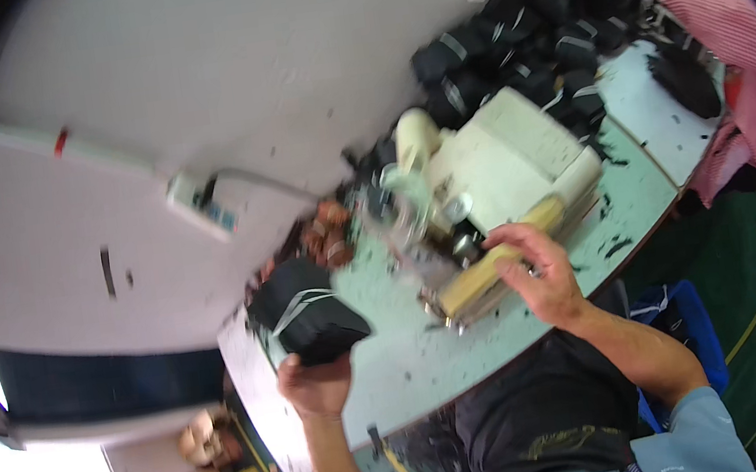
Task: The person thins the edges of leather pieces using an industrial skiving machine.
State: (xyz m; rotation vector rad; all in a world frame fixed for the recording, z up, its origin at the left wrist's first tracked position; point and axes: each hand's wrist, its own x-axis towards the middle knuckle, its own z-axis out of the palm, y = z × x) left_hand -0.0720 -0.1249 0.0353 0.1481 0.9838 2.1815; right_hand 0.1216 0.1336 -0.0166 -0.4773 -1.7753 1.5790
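My left hand [318, 389] grips a black bundle [311, 307] from below at the left end of the table. White string crosses the bundle's dark face. My right hand [541, 277] is at the yellow front edge [505, 257] of a cream-coloured bench machine [511, 156], its fingers apart and curved with nothing in them. Whether its fingertips touch the machine cannot be made out. Just beyond them is a round metal part [467, 249]. The left side of the machine is blurred, with a clear plastic piece [398, 209] there.
Many similar black bundles [505, 38] are piled behind the machine. Brown pieces [325, 233] lie at the wall. Dark scraps dot the pale green tabletop [397, 381]. Pink striped cloth [748, 73] hangs at the right, and a blue crate [694, 318] stands below. A power strip [199, 205] is on the wall.
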